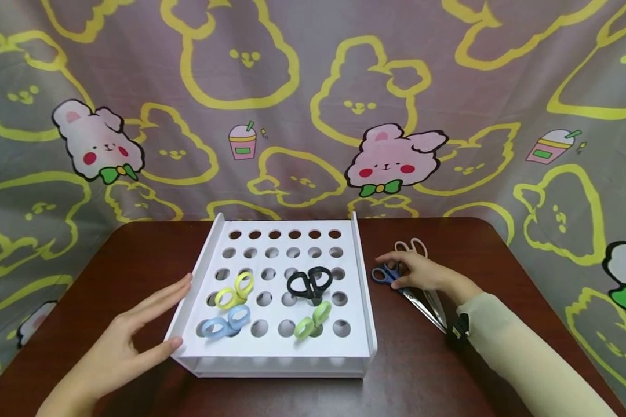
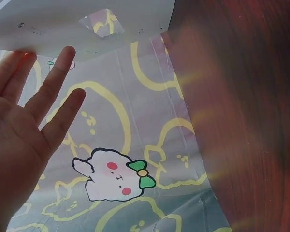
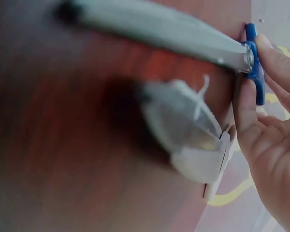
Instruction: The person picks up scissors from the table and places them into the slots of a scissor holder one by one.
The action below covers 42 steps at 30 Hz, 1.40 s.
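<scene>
You are at a curtained-off work booth, though you cannot tell whether a home or a studio surrounds it. Behind your dark reddish-brown tabletop and along its left and right sides hangs greyish cloth printed with yellow outlines, cartoon rabbits and drink cups.

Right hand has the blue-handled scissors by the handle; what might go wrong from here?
The blades of the blue-handled scissors in the right hand are close to the white-handled scissors, so lifting might drag that second pair. The left hand is at the side wall of the white rack, fingers straight rather than curled round it, so a bump could shift the rack.
</scene>
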Tool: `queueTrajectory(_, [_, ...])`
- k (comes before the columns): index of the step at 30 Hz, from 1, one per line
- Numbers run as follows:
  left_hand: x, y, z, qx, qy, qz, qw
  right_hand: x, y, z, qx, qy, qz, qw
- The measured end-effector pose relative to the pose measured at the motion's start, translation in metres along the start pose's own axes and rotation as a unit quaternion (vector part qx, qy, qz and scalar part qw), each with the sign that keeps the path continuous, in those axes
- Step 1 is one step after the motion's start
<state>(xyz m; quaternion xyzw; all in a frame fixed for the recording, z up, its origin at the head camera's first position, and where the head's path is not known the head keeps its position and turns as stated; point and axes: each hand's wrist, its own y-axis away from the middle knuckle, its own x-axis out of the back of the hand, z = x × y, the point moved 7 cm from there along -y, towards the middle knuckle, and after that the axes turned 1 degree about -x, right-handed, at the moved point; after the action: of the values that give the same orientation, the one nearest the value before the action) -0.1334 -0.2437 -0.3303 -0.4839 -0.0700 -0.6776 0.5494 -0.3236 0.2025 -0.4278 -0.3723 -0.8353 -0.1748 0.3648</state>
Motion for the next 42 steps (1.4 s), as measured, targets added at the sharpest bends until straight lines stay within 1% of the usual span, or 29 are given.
queueTrajectory(5, [0.001,0.002,0.000,0.001,0.000,0.003,1.0000,0.001,-0.001,0.002,0.005,-0.015,0.006,1.000])
queueTrajectory(17, [0.000,0.000,0.002,-0.005,-0.005,-0.002,1.0000,0.002,0.006,0.000,-0.005,-0.034,0.006,0.999])
queueTrajectory(21, [0.000,0.000,0.002,-0.006,-0.006,-0.001,1.0000,0.002,0.010,-0.002,-0.004,-0.031,0.009,0.999])
queueTrajectory(29, [0.000,0.000,0.001,-0.005,-0.009,-0.002,0.9999,0.006,0.017,-0.008,0.002,-0.006,0.032,0.999])
queueTrajectory(35, [0.001,-0.001,0.002,-0.007,-0.009,-0.001,0.9999,0.007,0.020,-0.013,0.003,-0.015,0.030,0.999])
queueTrajectory(42, [0.000,-0.001,0.001,-0.004,-0.009,-0.003,0.9999,0.011,0.025,-0.020,0.016,-0.025,0.051,0.998])
